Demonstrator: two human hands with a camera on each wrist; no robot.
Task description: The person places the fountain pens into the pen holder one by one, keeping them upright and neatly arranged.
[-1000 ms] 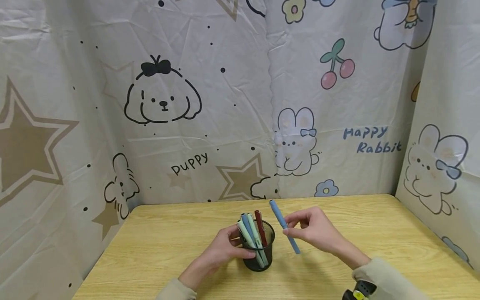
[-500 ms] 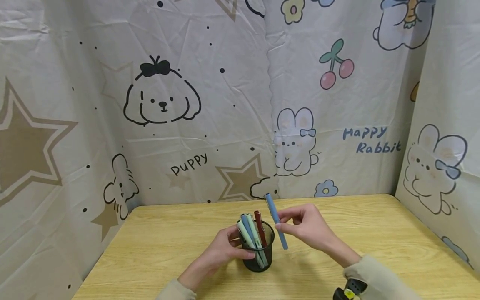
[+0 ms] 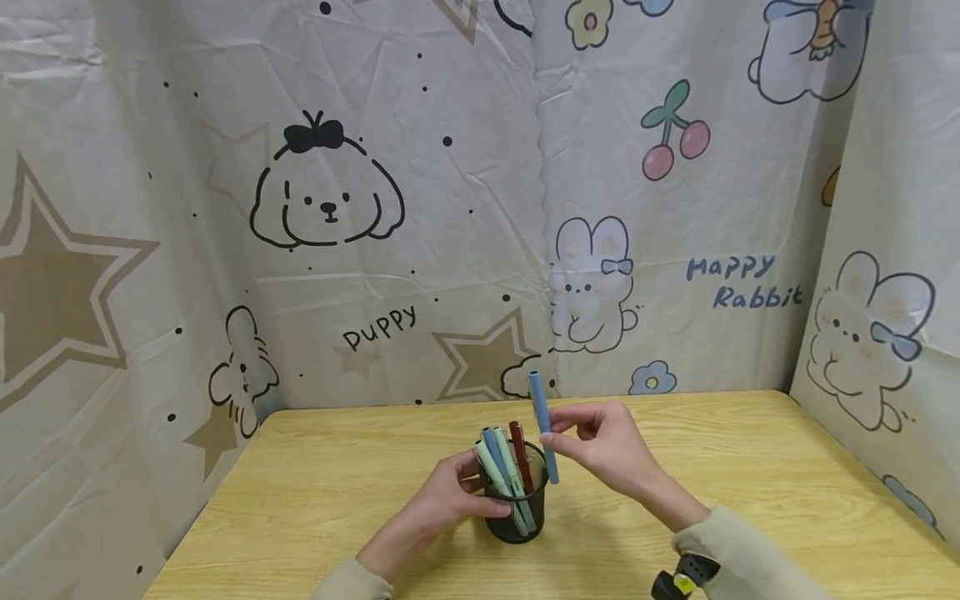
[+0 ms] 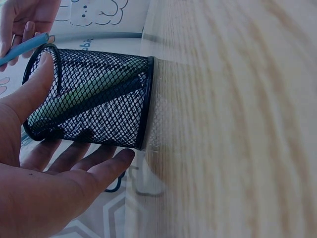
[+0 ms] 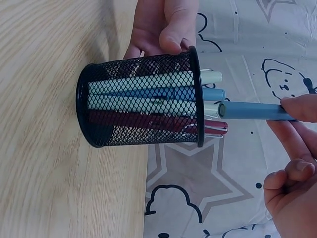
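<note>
A black mesh pen cup (image 3: 517, 500) (image 4: 94, 101) (image 5: 141, 104) stands on the wooden table (image 3: 315, 500) and holds several pens, green, blue and dark red. My left hand (image 3: 450, 492) (image 4: 44, 163) wraps round the cup's left side, thumb on the rim. My right hand (image 3: 607, 446) (image 5: 292, 163) pinches a blue pen (image 3: 542, 425) (image 5: 252, 111) nearly upright, its lower tip just above the cup's right rim.
Cartoon-printed cloth (image 3: 420, 208) walls in the table at the back and both sides. Bare wooden tabletop lies left and right of the cup. A wrist-worn device (image 3: 678, 579) shows at my right sleeve.
My right hand has carried the blue pen leftward and turned it from slanted to nearly upright, bringing its tip over the cup's rim. The left hand and cup have stayed put.
</note>
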